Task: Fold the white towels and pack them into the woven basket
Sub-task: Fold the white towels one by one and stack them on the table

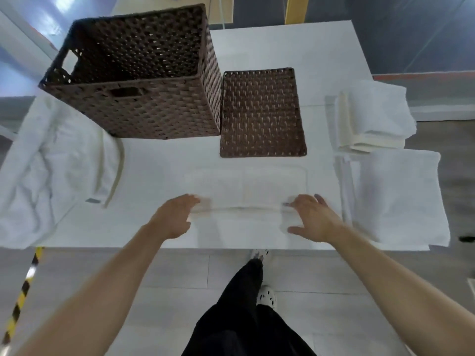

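At the towel (246, 186) ends, left hand (174, 217) and right hand (314, 218) grip palms-down.

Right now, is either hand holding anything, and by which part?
The white towel: left hand at the left end of its near edge, right hand at the right end. Blur hides whether fingers grip or just press.

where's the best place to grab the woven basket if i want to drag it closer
Probably the handle slot in the near wall of the woven basket, reached straight from the person's side: it faces them and fingers can hook through it. A second slot opens in the left wall, which would suit a two-sided lift.
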The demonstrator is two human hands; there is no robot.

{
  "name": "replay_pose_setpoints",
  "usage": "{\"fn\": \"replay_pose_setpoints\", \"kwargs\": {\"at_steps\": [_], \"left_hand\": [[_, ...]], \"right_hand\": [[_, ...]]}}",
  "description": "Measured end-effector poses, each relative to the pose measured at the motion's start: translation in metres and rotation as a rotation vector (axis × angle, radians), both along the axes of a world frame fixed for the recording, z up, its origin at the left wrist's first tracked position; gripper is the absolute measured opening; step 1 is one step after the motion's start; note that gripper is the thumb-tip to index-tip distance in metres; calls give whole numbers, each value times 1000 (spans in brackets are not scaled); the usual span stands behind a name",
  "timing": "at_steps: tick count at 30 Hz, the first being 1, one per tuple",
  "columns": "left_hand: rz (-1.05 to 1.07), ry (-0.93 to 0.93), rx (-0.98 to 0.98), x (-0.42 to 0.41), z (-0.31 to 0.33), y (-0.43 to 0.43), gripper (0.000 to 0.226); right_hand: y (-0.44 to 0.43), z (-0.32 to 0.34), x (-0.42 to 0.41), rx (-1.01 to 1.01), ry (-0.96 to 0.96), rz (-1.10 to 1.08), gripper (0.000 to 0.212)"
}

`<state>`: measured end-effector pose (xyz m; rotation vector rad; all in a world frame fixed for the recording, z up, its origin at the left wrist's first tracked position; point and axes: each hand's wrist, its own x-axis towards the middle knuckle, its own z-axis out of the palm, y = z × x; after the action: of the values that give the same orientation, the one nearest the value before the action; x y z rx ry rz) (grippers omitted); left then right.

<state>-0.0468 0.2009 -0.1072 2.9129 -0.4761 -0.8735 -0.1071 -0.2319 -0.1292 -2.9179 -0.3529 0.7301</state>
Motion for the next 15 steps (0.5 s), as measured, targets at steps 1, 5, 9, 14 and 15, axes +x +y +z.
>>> {"fn": "replay_pose_setpoints", "kwargs": {"at_steps": [1, 5, 9, 14, 15], "left_hand": [[-38, 83, 36, -11, -15, 5, 76], [25, -67, -3, -24, -38, 1, 61], [1, -306, -118, 2, -42, -36, 55], [29, -370, -166, 56, -64, -56, 62], [95, -346, -144, 69, -66, -53, 65]], "right_hand": [[4, -14, -14, -43, 37, -3, 83], [25, -28, -29, -24, -199, -115, 61], [68, -23, 9, 55, -308, -116, 55], [104, -36, 58, 50, -358, -113, 67], [102, -45, 60, 29, -360, -117, 70]]}}
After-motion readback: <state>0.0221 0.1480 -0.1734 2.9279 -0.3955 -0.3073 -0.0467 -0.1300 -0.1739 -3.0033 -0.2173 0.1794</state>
